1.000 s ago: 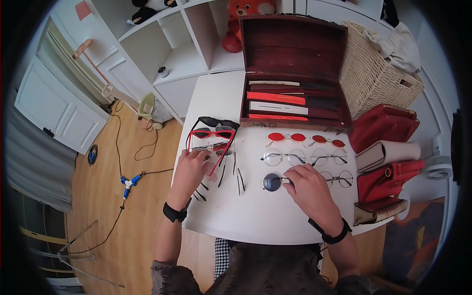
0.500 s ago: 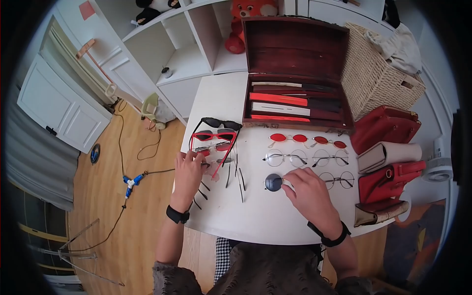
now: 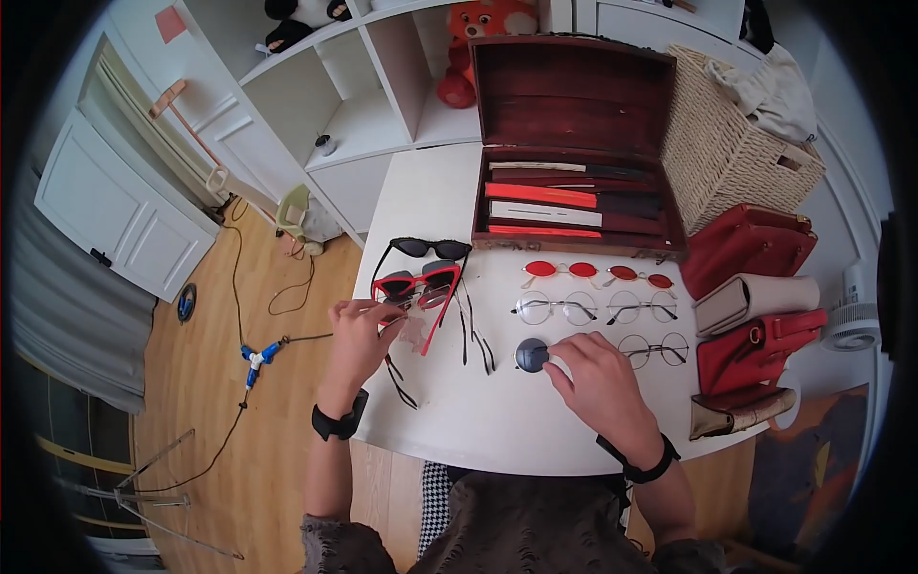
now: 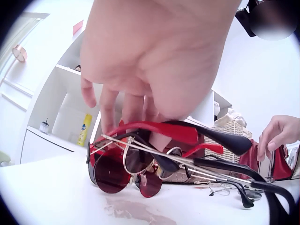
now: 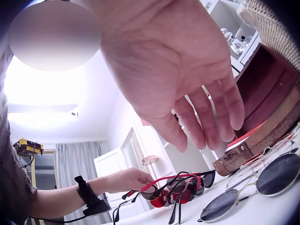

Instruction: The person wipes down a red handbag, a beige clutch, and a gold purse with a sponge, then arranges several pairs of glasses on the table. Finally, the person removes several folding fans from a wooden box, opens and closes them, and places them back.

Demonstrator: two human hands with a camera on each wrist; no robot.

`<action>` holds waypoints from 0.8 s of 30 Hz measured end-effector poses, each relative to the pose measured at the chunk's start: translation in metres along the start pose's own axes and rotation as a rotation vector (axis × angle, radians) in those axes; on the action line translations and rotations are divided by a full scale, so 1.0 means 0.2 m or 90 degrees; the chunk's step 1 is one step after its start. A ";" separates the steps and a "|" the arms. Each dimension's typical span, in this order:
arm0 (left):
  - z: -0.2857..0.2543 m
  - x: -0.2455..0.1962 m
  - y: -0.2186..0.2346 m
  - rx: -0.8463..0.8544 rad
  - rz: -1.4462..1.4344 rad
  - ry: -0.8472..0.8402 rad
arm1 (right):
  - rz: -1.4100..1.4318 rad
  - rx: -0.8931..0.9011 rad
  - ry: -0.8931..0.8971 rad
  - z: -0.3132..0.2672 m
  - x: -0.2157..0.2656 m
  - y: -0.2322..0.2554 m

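Observation:
At the left of the white table, my left hand [image 3: 359, 349] pinches round red-lensed glasses [image 4: 110, 171] at the frame, among overlapping pairs. Beside its fingertips are red-framed sunglasses [image 3: 440, 275], with black sunglasses [image 3: 417, 248] behind them. Thin dark temples point towards the table's front edge. Over the round dark-lensed sunglasses [image 3: 531, 355], my right hand [image 3: 601, 383] has its fingers extended and loosely bent, gripping nothing; the right wrist view shows the pair [image 5: 277, 175] lying below. My hand hides part of it in the head view; contact is unclear.
Round clear glasses [image 3: 555, 308] and red-lensed glasses [image 3: 559, 270] lie in rows at the centre right. Behind them stands an open dark red case [image 3: 579, 244]. Red handbags [image 3: 746, 251] and a beige one [image 3: 755, 304] line the right edge, near a woven basket [image 3: 727, 143].
The glasses at my left hand have shifted and turned, their temples now spread further right. My left hand has moved slightly left. My right hand has stayed almost in place.

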State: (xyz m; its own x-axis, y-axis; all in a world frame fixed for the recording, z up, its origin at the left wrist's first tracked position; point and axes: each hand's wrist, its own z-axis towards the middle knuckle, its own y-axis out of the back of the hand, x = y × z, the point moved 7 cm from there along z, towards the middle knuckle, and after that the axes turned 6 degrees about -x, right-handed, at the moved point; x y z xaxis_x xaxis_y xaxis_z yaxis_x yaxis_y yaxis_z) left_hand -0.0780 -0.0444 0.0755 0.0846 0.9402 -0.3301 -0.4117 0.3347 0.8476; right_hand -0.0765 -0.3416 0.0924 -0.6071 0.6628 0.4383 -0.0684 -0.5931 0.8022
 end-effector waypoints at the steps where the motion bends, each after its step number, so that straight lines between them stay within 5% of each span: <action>1: 0.00 -0.01 0.00 0.003 0.035 -0.023 | 0.000 0.000 0.000 0.00 0.00 0.00; 8: -0.03 -0.01 -0.02 0.179 0.088 -0.041 | 0.004 0.010 -0.003 -0.01 0.02 -0.02; 16: -0.06 -0.11 -0.06 0.122 0.140 -0.100 | 0.040 0.018 0.044 0.04 0.12 -0.12; 24: -0.07 -0.15 -0.12 0.157 0.098 -0.086 | 0.059 0.138 -0.093 0.19 0.23 -0.46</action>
State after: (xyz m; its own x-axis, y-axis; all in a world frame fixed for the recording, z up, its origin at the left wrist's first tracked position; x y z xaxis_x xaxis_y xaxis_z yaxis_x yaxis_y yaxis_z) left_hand -0.0824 -0.0822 0.0592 0.1651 0.9755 -0.1454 -0.1976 0.1772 0.9641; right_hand -0.0684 -0.2396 0.0538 -0.4813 0.6786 0.5549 0.1619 -0.5533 0.8171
